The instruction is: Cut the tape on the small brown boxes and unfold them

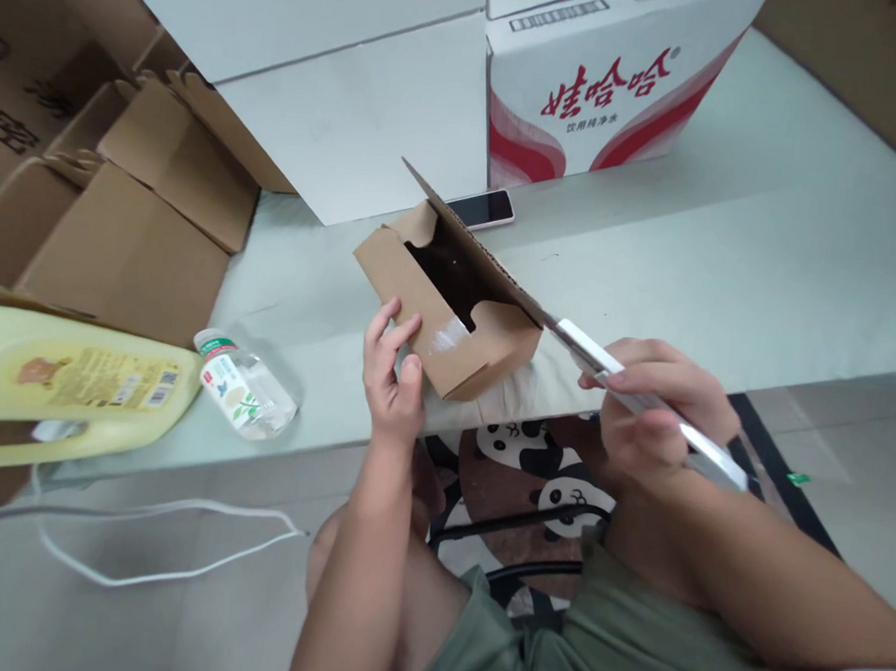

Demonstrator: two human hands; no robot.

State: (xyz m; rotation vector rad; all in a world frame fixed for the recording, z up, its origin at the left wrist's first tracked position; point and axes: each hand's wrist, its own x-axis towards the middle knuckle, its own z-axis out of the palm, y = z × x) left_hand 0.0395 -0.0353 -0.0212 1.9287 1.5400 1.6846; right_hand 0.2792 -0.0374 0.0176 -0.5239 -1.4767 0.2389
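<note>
A small brown cardboard box stands at the table's front edge, its lid flap raised and its dark inside partly visible. A shiny strip of clear tape sticks to its near side. My left hand grips the box at its near left side, thumb and fingers against the cardboard. In my right hand is a white utility knife, fingers closed around its handle. Its tip end is by the right end of the raised flap; whether they touch I cannot tell.
Behind the box lies a phone, near large white cartons and a red-and-white carton. Left are open brown cartons, a yellow jug and a clear bottle. A white cable hangs below the table edge.
</note>
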